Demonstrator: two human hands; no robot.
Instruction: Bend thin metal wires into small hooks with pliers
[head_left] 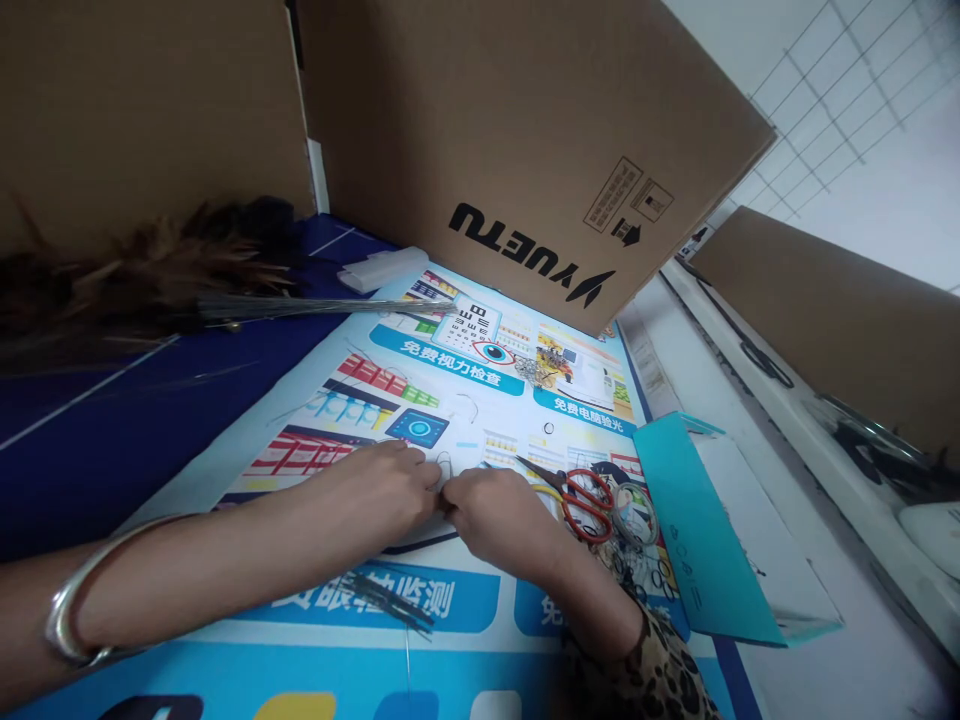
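My left hand [382,490] and my right hand [499,515] meet at the fingertips over a printed poster [465,400]. Both are pinched closed on a thin wire [444,466] that loops up between them. A silver bangle [71,610] sits on my left wrist. A leopard-print sleeve [652,670] covers my right forearm. Red-handled scissors [581,495] lie just right of my right hand. A bunch of thin dark wire pieces [390,595] lies on the poster under my forearms.
A feather duster [150,275] lies at the left on a blue surface [112,440]. Cardboard boxes [525,130] stand behind. A teal box lid [690,520] lies at the right beside a clear tape roll [634,515] and small rings. A white block [382,268] sits farther back.
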